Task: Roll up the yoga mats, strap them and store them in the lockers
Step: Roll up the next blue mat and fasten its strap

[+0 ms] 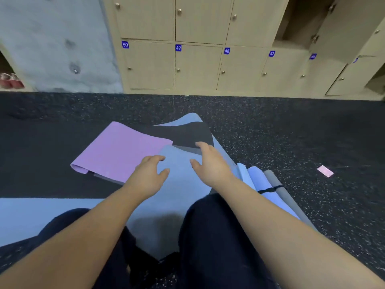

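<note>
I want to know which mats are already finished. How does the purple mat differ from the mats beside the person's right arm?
The purple mat lies folded flat on the floor, with no strap visible. The rolled mats, light blue and grey, lie beside the right arm with a black strap around them. The purple mat sits left of the hands; the rolled mats sit right. Both lie on the dark floor.

Both bare forearms stretched forward over dark-trousered knees, left hand [149, 174] and right hand [210, 163] palm-down, fingers loosely spread.

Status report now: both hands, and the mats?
Left hand open, right hand open, both over blue mat. Mat unrolled. Purple mat lies alongside.
</note>
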A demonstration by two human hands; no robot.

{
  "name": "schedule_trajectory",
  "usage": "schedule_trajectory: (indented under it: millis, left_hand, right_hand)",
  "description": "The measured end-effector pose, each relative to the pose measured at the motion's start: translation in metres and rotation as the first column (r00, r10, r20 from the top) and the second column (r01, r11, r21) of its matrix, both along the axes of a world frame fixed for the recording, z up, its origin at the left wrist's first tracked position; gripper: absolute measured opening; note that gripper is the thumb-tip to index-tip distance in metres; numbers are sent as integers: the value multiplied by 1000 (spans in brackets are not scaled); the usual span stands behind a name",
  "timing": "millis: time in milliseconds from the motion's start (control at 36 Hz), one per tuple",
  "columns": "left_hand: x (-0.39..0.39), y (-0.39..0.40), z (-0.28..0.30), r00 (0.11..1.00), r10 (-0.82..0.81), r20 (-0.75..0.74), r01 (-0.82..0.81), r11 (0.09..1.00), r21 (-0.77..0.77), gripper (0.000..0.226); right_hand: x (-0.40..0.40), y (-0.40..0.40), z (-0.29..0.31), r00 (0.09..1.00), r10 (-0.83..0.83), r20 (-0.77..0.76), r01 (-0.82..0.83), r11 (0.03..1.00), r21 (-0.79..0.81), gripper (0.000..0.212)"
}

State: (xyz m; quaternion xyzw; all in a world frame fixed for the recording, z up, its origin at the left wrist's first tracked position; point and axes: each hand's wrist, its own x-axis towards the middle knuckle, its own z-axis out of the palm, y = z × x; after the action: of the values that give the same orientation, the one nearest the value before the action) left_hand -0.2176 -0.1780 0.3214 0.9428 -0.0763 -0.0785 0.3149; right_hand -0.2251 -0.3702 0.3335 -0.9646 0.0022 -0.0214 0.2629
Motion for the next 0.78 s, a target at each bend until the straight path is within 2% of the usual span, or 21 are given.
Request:
schedule_trajectory:
  millis: [222,306,472,556,778]
  left_hand:
    - [4,32,-31,996,90,-24,-92,993,-78,47]
    - [6,46,-46,991,128,-46,-130,990,-59,49]
    - [23,67,-67,980,192,-57,-196,978,-68,51]
    - [31,78,-89,971,219,-95,-223,974,-28,52]
    - [34,104,-166,962,166,-217,-126,974,188,53]
  right_hand:
    - [0,19,-41,994,-20,-105,23,999,33,53]
    - [-2,19,-62,982,-28,-189,26,1000,-10,55]
    - [17,34,-83,975,18,-223,-31,998,-54,57]
    - [25,49,-99,961,59,-270,-79,995,-64,58]
    - [39,69,-157,898,141,-417,-191,978,-81,63]
